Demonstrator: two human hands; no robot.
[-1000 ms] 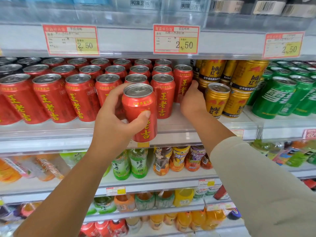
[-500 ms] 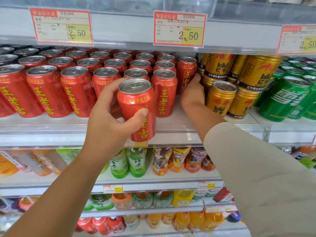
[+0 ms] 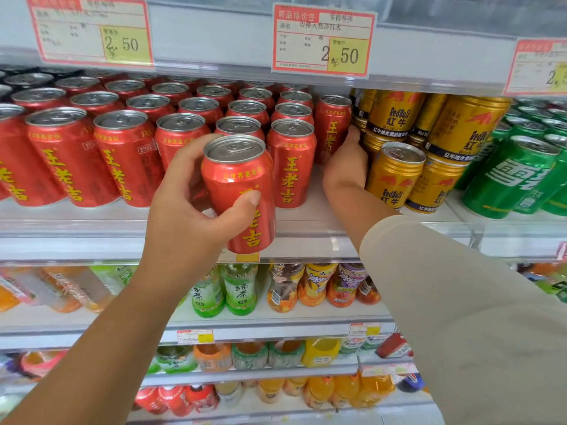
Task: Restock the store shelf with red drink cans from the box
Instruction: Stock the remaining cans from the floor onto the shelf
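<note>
My left hand point(image 3: 187, 216) grips a red drink can point(image 3: 239, 191) upright, just in front of the shelf point(image 3: 306, 219) edge. Behind it, rows of the same red cans point(image 3: 129, 154) fill the shelf. My right hand point(image 3: 345, 167) reaches deeper in at the right end of the red rows. It is wrapped round the side of another red can point(image 3: 333, 127) that stands on the shelf beside the gold cans; its fingertips are hidden behind that can. The box is out of view.
Gold Red Bull cans point(image 3: 395, 173) stand stacked right of my right hand, and green cans point(image 3: 515, 176) further right. Price tags point(image 3: 322, 41) hang on the shelf rail above. Bottled drinks point(image 3: 242, 289) line the lower shelves.
My right hand has pushed its red can a little deeper into the shelf. My left hand and its can have hardly moved. The view has tilted up slightly.
</note>
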